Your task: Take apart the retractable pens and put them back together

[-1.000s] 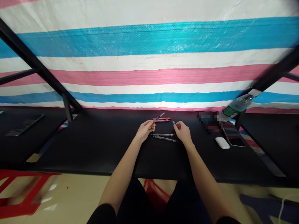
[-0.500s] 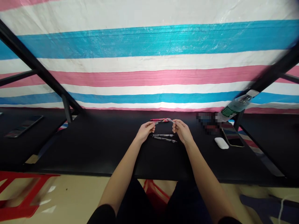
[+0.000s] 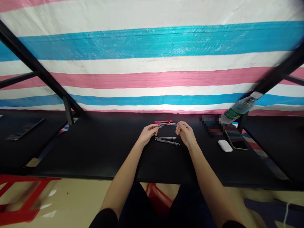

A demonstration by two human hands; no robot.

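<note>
My left hand (image 3: 147, 134) pinches a thin dark pen part (image 3: 162, 126) that points right. Opposite it, my right hand (image 3: 185, 133) grips a slim, clear-looking pen part (image 3: 174, 124), its end near the tip of the other piece. Whether the two pieces touch is too small to tell. Just behind them a red pen (image 3: 162, 121) lies on the black table, with more pen shapes partly hidden beside it. Nearer to me, between my wrists, lie two clear-and-dark pens, one (image 3: 166, 138) behind the other (image 3: 168, 142).
On the black table (image 3: 99, 152), a white case (image 3: 225, 146) and a phone (image 3: 236, 137) lie at the right, by a tilted plastic bottle (image 3: 239, 109) and a blurred patch. Another phone (image 3: 25, 129) is far left. Black metal bars flank the striped sheet (image 3: 152, 77).
The piece in my right hand has turned to lie flatter. An orange-tinted tip now shows between my hands. Both hands stay nearly in place.
</note>
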